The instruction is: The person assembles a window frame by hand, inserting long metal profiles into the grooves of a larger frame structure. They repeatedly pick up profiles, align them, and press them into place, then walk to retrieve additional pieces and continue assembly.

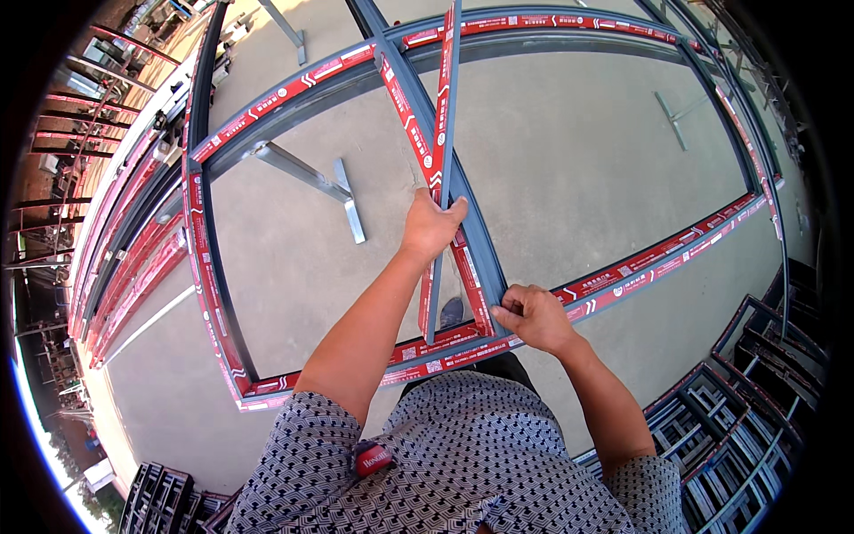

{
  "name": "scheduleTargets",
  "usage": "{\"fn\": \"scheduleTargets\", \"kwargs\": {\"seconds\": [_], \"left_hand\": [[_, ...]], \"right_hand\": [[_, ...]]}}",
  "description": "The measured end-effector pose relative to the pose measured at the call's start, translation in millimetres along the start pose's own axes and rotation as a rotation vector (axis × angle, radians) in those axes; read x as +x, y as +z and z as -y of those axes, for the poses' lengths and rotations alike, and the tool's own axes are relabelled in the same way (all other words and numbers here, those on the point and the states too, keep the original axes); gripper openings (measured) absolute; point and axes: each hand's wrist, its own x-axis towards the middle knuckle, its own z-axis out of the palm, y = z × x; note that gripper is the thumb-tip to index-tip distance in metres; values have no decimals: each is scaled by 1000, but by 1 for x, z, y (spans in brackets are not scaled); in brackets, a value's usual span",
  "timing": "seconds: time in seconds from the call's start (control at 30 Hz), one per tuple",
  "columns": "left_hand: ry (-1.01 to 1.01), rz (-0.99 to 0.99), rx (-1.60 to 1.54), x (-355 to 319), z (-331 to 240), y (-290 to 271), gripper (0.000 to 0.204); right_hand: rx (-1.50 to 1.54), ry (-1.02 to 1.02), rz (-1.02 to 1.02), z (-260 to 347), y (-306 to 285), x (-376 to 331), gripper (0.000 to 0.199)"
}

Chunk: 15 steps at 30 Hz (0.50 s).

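Observation:
A large grey metal window frame [614,276], faced with red printed film, lies raised in front of me. A grey mullion bar [480,240] crosses it from the far rail to the near one. My left hand [431,222] is wrapped round a loose red-filmed profile strip [445,98], which slants over the mullion with its lower end above the near rail. At the corner where mullion and near rail meet, my right hand [536,318] has its fingers curled together, thumb against the joint. Whatever the right fingers pinch is hidden.
Metal stands with T-shaped feet [350,200] rest on the grey floor [569,160] under the frame. More red-filmed profiles [142,276] are stacked at left. Dark frames [712,418] are piled at lower right, others [160,503] at lower left. My shoe [452,311] shows below the near rail.

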Motion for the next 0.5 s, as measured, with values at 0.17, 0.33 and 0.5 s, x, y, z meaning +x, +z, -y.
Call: {"fn": "scheduleTargets", "kwargs": {"seconds": [0.17,0.33,0.5], "left_hand": [[-10,42,-55,3,5,-2,51],[4,90,-190,6,8,-2,43],[-14,80,-150,5,3,-1,41]], "right_hand": [[-35,60,1,6,-3,-2,31],[-28,-22,-70,3,2,-7,32],[-28,-41,-98,2,4,-9,32]]}}
